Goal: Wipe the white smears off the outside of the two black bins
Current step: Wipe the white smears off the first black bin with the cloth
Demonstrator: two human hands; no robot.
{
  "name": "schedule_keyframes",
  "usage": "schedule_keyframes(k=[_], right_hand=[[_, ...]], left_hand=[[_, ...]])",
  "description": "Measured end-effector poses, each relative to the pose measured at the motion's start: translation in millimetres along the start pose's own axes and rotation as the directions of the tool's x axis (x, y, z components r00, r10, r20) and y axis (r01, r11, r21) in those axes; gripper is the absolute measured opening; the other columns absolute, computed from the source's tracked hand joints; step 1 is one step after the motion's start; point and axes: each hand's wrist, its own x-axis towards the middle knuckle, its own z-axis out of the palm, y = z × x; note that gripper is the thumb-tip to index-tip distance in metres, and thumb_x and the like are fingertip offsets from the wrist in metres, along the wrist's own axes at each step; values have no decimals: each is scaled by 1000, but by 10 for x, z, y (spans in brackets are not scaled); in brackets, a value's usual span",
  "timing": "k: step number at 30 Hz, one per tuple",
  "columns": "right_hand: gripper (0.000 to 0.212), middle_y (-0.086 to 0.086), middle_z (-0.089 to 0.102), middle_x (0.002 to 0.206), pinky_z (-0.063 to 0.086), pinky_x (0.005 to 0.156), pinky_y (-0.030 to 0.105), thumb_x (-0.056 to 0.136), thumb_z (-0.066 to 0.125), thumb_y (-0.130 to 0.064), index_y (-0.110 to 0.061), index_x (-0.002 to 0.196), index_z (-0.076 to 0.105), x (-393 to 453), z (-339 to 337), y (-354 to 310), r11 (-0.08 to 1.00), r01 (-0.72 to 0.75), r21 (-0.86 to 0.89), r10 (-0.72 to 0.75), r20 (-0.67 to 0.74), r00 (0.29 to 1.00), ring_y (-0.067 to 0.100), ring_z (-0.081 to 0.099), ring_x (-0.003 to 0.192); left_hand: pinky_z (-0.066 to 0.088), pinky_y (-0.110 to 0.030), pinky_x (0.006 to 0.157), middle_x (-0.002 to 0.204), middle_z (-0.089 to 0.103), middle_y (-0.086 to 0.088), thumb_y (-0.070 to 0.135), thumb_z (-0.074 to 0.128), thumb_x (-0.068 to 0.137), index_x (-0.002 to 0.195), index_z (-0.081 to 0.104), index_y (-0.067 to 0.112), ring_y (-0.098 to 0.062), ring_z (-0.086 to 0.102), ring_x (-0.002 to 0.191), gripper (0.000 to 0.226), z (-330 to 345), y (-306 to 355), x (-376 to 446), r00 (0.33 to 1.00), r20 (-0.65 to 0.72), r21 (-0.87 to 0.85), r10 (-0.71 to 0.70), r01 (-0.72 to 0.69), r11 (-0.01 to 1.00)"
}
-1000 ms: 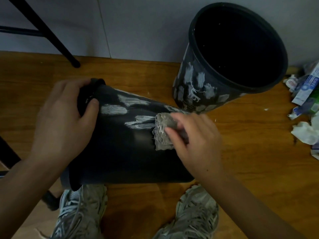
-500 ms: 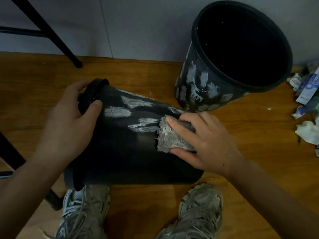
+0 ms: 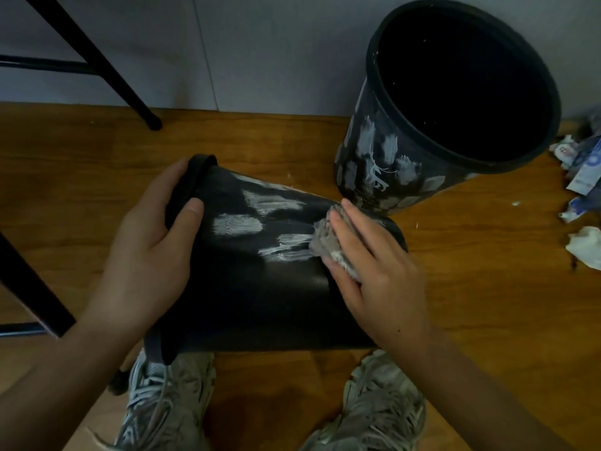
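Black bin one (image 3: 260, 288) lies on its side on the wooden floor (image 3: 81, 190), just ahead of two grey trainers (image 3: 169, 405), rim toward the left. Three white smears (image 3: 237, 224) are visible on its upper wall; the lower wall shows plain black. Left hand (image 3: 146, 252) grips the rim, thumb on the outer wall, fingers curled over the lip. Right hand (image 3: 374, 271) presses a grey cloth (image 3: 325, 242) against the wall with straight fingers laid flat over it; the cloth's left edge touches the rightmost smear.

Black bin two (image 3: 374, 164) stands upright beside the wall (image 3: 260, 53), its base just behind the base end of the lying bin. Its outer face carries many white smears. A thin white marking, resembling handwritten characters, sits among them; it cannot be read.

Crumpled paper and packaging (image 3: 582, 177) lie at the right edge. One scrap bears small red print, illegible. Black metal furniture legs (image 3: 107, 70) stand at upper left.
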Motion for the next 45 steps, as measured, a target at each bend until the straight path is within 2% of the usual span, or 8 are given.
schedule_keyframes(k=[8,13,20,25,32,37,40,45], right_hand=[[39,14,54,139,50,100,44,98,59,-29,-10,132,58,-33,132,-310,980,186,77,-185,-23,982,27,51,129],[35,14,57,136,46,103,35,101,51,-25,-8,130,60,-3,56,-78,1000,-15,-25,12,-100,995,25,55,125],[33,14,58,134,50,99,38,100,54,-27,-8,126,63,-37,134,-339,982,185,40,-182,-67,981,27,57,123],[31,11,62,130,50,96,35,97,56,-19,-7,125,64,74,39,-116,999,-35,-9,34,-96,995,23,59,118],[31,13,59,133,48,102,37,100,55,-25,-11,127,59,-94,120,-286,970,226,93,-221,-58,974,25,56,123],[29,11,62,129,43,106,31,97,55,-16,-6,123,65,64,44,-125,999,28,39,-24,-103,994,24,58,119],[27,12,63,128,41,107,30,96,59,-16,-7,119,68,126,155,-426,984,149,95,-141,-88,986,23,56,120],[24,13,65,123,50,99,33,97,59,-18,-4,112,71,-39,116,-237,983,154,95,-138,-158,978,23,61,115]], left_hand=[[34,6,82,118,38,39,13,42,100,144,37,22,32,39,106,45,125,-47,-270,998,-42,-46,36,-38,998],[40,-10,98,122,42,36,23,41,100,146,34,27,20,39,119,47,91,-3,-217,1000,2,-74,13,-12,997],[33,7,82,119,39,35,17,41,100,147,34,20,35,37,100,47,82,22,-212,1000,0,-39,7,-7,999],[35,7,72,105,40,39,15,41,101,144,35,22,35,43,86,44,109,50,-226,1000,-8,-48,-4,3,999],[32,9,75,113,38,36,15,41,101,146,35,17,39,37,92,46,100,46,-188,1000,-3,-47,-8,8,999],[33,9,71,102,39,41,14,41,101,146,35,16,37,41,85,46,108,54,-186,1000,-1,-40,-5,5,999],[36,6,63,77,50,44,16,41,101,145,37,17,32,45,70,45,118,35,-186,1000,7,-15,-3,3,1000],[32,9,65,93,38,38,12,41,101,145,36,13,37,42,75,45,126,51,-215,1000,-8,-23,18,-18,1000]])
